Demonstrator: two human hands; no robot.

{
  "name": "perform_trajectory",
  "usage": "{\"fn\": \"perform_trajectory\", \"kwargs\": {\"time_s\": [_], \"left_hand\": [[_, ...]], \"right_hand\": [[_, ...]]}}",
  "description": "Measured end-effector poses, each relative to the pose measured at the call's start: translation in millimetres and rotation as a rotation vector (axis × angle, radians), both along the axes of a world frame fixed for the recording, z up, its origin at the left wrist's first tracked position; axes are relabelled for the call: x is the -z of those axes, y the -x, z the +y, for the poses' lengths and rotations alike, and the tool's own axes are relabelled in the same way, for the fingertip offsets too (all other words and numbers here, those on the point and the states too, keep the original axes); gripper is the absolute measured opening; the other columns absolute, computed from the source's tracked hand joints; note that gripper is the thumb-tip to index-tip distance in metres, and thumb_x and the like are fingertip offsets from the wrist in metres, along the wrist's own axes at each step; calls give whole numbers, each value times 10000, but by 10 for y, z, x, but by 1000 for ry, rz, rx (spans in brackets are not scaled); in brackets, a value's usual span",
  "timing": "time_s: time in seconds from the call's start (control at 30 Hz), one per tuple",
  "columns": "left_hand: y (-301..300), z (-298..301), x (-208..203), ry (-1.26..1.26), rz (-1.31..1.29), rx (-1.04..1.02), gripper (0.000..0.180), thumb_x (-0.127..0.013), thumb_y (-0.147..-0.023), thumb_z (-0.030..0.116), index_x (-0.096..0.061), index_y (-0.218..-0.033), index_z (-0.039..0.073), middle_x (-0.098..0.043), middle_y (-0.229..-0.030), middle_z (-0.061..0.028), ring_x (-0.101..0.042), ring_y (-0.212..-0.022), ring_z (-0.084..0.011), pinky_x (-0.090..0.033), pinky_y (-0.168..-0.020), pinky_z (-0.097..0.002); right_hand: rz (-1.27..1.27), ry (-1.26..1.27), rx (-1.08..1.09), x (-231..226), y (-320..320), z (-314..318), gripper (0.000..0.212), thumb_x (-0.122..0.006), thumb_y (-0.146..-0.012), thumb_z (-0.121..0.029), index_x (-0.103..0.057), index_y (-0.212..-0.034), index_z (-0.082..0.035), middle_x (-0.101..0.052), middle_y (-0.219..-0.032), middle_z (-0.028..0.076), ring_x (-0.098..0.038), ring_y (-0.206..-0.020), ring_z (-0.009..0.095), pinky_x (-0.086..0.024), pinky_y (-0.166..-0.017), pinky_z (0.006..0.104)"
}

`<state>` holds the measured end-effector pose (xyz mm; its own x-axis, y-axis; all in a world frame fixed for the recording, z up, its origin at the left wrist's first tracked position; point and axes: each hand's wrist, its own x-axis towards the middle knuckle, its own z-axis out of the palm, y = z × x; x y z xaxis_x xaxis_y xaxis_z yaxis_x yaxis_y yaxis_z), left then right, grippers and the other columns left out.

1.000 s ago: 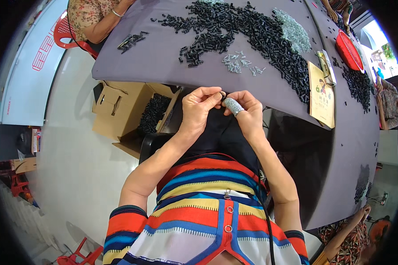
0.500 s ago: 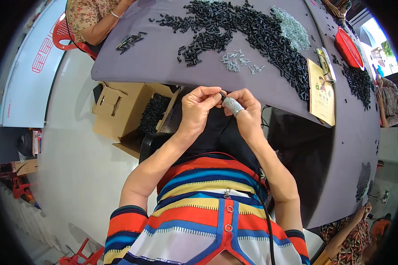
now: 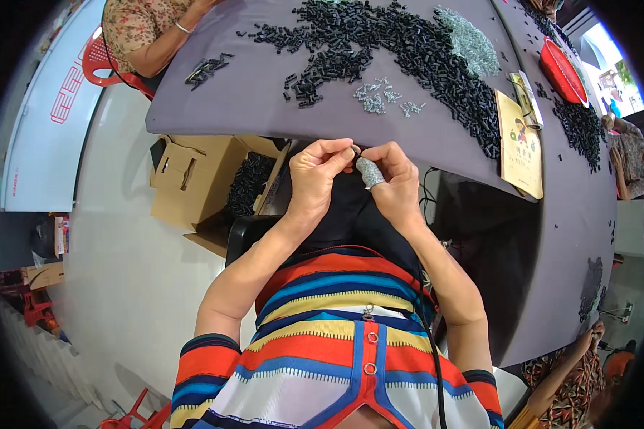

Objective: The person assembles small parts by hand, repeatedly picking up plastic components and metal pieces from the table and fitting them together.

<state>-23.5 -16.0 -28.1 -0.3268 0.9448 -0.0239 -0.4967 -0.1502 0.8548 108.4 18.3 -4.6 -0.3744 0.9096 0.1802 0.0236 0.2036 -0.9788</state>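
Just past the table's near edge, my left hand (image 3: 313, 177) pinches a small black piece (image 3: 356, 151) between thumb and fingertips. My right hand (image 3: 396, 184) meets it from the other side, its thumb and finger pressed together at the piece. A silver-grey wrap (image 3: 369, 173) covers the right thumb. The fingertips hide most of the piece, and whether a spring sits in it cannot be made out. On the table beyond lie a small group of metal springs (image 3: 373, 102) and a broad heap of short black cylindrical pieces (image 3: 429, 68).
A bigger mound of springs (image 3: 469, 43) borders the black heap. Right of it lie a yellow booklet (image 3: 519, 150) and a clipboard (image 3: 526, 100), with a red basket (image 3: 562, 71) farther off. Below the table edge, a cardboard box (image 3: 193, 175) holds black pieces. Other people sit around the table.
My right hand has shifted slightly left, and its wrapped thumb has turned more upright against the black piece. My left hand keeps its pinch.
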Motion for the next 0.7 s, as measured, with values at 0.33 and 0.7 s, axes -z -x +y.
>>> {"fn": "perform_trajectory", "kwargs": {"time_s": [0.33,0.7], "left_hand": [[29,35,42,-95,-173,97,118,-585,-850,-36,-633,-953,-4,-661,-897,-120,-605,-721,-137,-501,-673,-247],[48,37,57,16,-350,94,141,-601,-852,-2,-622,-991,-9,-659,-911,-135,-621,-728,-158,-516,-678,-257]], "right_hand": [[612,650,-211,114,-26,91,60,-553,-831,29,-546,-878,-8,-634,-814,91,-587,-702,127,-468,-638,241],[404,435,-148,153,-24,100,101,-520,-828,68,-547,-900,1,-633,-837,89,-595,-721,126,-488,-675,239]]}}
